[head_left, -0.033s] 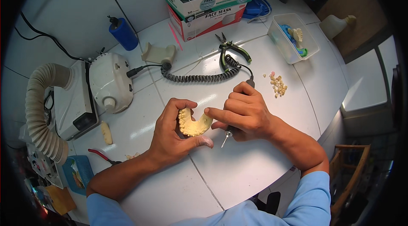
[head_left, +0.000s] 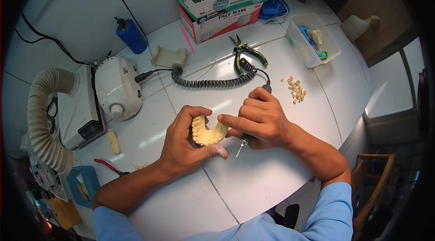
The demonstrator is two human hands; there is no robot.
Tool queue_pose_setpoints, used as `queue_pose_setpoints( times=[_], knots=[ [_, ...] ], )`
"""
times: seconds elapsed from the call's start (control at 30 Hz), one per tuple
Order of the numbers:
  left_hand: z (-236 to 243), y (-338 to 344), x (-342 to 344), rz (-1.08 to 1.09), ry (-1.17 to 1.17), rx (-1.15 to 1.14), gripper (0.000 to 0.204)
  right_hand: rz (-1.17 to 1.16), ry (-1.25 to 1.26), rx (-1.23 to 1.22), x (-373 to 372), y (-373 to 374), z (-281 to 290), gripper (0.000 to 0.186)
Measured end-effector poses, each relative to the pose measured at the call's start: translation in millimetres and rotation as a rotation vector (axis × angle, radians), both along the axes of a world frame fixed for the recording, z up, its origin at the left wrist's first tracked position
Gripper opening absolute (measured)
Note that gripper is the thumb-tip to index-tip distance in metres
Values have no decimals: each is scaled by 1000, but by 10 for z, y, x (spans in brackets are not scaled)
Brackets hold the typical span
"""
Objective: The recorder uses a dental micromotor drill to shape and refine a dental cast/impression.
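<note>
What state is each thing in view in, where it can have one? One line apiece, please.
Left grip, closed around the dental cast.
Right grip, closed around the handpiece.
Dental cast, held.
Handpiece, bit fitted; running or not, cannot tell.
Green-handled pliers, jaws slightly open.
Coiled cord, plugged into the white unit.
Clear container, lidless, partly filled.
Tooth-shaped pieces, loose in a cluster.
Cardboard boxes, stacked.

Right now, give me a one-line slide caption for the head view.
Left grip holds a cream dental cast while the right grip holds a rotary handpiece, above a white tiled table.
</note>
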State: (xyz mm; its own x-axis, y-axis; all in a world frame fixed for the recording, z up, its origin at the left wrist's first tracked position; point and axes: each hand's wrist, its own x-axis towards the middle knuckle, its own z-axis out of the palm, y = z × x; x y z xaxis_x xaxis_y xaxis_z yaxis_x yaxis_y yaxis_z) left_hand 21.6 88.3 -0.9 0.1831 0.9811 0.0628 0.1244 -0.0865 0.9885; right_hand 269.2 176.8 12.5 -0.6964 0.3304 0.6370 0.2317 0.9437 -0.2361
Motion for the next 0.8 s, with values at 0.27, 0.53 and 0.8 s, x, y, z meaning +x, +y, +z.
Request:
queue_pose_setpoints(
  times=[0.27, 0.53, 0.8],
  knots=[
    [-24, 66, -42, -264, 150, 254, 82, -30, 65, -10, -24, -44, 18, 33],
    [86, 29, 12, -372, -148, -29, 73, -84, 112, -38, -51, -19, 18, 39],
    [95, 41, -14, -350, -573, -440, 45, -121, -122, -32, 49, -17, 184, 37]
  ],
)
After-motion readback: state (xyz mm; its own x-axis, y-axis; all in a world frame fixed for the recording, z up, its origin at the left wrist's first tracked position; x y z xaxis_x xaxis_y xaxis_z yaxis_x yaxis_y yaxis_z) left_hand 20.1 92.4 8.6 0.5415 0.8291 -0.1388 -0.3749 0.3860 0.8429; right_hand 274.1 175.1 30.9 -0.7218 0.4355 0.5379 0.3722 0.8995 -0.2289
